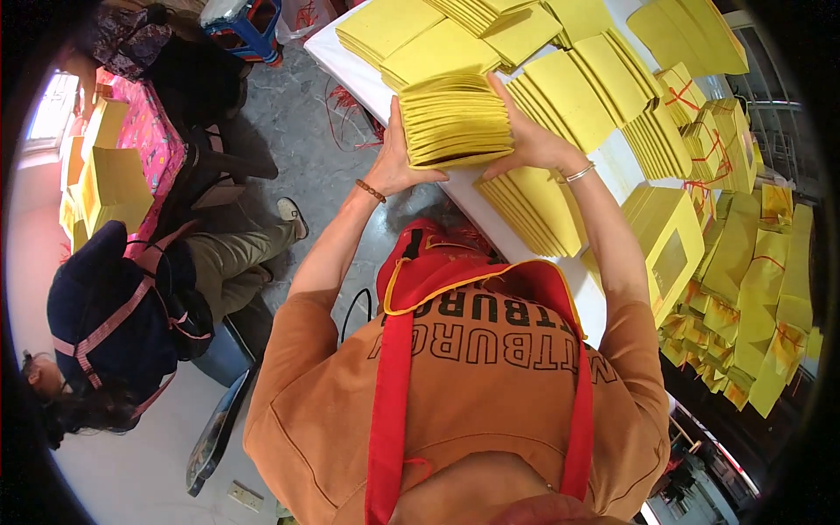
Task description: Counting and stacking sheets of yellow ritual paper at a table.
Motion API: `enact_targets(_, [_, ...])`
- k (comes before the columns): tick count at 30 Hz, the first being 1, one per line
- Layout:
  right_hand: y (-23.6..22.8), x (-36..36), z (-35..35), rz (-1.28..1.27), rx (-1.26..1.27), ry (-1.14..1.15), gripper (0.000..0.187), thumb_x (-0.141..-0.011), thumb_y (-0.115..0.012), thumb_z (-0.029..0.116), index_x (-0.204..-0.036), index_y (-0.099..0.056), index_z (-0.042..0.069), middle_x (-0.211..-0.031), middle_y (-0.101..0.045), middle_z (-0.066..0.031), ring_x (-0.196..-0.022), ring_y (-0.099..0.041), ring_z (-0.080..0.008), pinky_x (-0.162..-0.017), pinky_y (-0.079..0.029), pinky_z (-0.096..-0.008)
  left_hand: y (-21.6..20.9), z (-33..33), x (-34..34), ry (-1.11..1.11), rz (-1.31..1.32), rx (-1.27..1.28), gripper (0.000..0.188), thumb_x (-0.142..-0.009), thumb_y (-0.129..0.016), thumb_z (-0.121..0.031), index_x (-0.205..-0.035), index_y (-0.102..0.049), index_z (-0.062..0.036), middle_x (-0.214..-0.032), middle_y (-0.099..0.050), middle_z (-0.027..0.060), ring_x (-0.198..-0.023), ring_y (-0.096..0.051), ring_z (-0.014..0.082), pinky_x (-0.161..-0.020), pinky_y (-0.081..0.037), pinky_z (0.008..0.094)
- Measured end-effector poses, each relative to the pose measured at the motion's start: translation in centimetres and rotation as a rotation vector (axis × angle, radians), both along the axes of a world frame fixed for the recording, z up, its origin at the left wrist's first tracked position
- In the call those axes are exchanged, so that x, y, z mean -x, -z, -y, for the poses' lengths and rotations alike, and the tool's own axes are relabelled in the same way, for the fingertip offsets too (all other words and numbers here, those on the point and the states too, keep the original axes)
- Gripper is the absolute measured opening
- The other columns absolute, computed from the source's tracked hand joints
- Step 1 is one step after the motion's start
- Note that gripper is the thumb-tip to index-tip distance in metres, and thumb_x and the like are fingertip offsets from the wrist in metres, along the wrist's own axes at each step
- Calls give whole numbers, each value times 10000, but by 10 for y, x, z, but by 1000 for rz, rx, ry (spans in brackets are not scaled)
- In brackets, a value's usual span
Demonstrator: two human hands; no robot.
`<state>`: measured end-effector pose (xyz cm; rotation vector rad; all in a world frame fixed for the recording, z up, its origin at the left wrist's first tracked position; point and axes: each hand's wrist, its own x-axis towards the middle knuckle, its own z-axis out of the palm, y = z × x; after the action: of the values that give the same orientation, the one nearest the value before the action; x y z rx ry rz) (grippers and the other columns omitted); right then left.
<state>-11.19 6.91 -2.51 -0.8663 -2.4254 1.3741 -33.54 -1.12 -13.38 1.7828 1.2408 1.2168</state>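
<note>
Between my two hands I hold a thick stack of yellow paper envelopes (pixel 458 121), its layered edges turned up toward me. My left hand (pixel 401 156) presses its left side, with the thumb along the lower edge. Against the right side lies my right hand (pixel 531 138), fingers on the far corner and thumb underneath. The stack is raised over the near left edge of the white table (pixel 455 185). Just right of it, a fanned row of yellow envelopes (pixel 535 208) lies on the table, close below my right wrist.
More yellow envelope stacks (pixel 560 96) cover the table. Bundles tied with red string (pixel 682 94) stand at the right, with others (pixel 757 289) piled lower. At left, a seated person (pixel 131 306) is near a pink-covered table (pixel 157 131). A blue crate (pixel 254 31) stands on the grey floor.
</note>
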Motion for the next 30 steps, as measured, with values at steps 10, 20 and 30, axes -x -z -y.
enact_targets(10, [12,-11,-5,7,-37,65,1363,-425,-887,198,-1396,55,33,-1408,-200,-225,-1319,-179,-307,-1088,-152,-352,-3,-3,-12,-14,-11,21,1330,-441,-877,-268,-1370,35,2,-1335,-302,207,-1231,-340,317,-1022,-294,393])
enact_targets(20, [13,-3,-1,59,-226,-10,1335,-459,-873,163,-1404,64,57,-1464,-80,-153,-1350,-104,-269,-1100,-127,-331,-10,-8,-8,6,44,-23,1424,-380,-890,-277,-1354,99,38,-1332,-300,228,-1246,-306,357,-1047,-242,399])
enact_targets(30, [-4,-9,-5,-18,-179,96,1390,-384,-874,214,-1408,55,70,-1473,-61,-144,-1362,-63,-260,-1102,-100,-341,-4,-7,-9,-36,-23,-21,1404,-375,-888,-282,-1344,67,62,-1277,-374,238,-1184,-377,380,-1006,-300,411])
